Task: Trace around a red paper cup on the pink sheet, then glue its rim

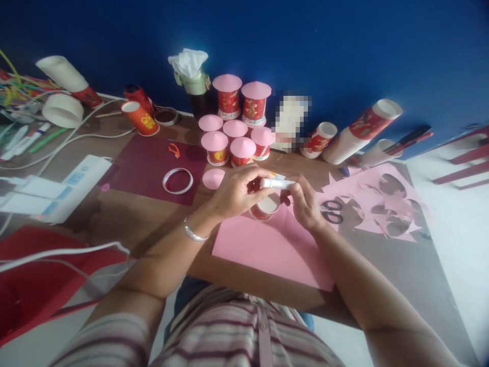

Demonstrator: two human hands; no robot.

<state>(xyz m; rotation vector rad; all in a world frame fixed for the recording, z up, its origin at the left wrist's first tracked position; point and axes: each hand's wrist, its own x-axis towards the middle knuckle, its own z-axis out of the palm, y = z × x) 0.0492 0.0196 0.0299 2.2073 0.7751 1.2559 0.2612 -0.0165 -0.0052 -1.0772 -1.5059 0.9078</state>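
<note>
A slim white glue tube (278, 183) lies level between my two hands. My left hand (239, 191) is closed round its left end, fingers curled. At the narrow right end, my right hand (304, 203) pinches the tip between thumb and fingers. Just below the tube stands a red paper cup (263, 213) with a pale top, partly covered by my hands. Under it lies a pink paper sheet (267, 250). Close to my left hand is a flat pink paper disc (213, 179). Behind my hands several red cups wear pink paper cones (243, 147).
Black-handled scissors (332, 211) and cut pink scraps (385, 204) lie at the right. A white paper ring (178, 181) rests on a maroon sheet (145, 168) at the left. Stacked cups (359, 130) lean at the back right. A white power strip (76, 188) with cables takes up the left side.
</note>
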